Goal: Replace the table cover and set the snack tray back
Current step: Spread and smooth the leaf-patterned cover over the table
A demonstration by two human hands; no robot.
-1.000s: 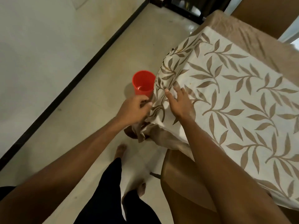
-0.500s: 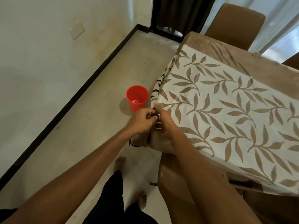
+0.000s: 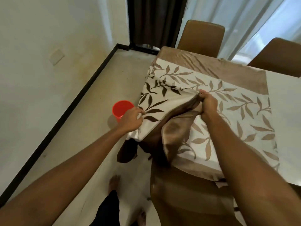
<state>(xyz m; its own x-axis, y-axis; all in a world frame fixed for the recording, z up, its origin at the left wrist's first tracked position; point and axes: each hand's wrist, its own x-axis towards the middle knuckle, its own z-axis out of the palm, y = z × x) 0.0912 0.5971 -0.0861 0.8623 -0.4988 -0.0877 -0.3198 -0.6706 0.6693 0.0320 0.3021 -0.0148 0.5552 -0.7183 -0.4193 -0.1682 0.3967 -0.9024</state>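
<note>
Leaf-print cream fabric table cover [image 3: 236, 101] part-lifted: edge pinched w/ L hand [image 3: 131, 119], fold gripped w/ R hand [image 3: 209, 103]. Swap, snack tray return pending.

The table cover [image 3: 236, 111], white with tan leaf sprays and a glossy tan border, lies spread over the tabletop [image 3: 286, 111]; its corner toward eight o'clock is raised and bunched, brown underside showing; the flap toward nine o'clock bears darker leaves.
</note>
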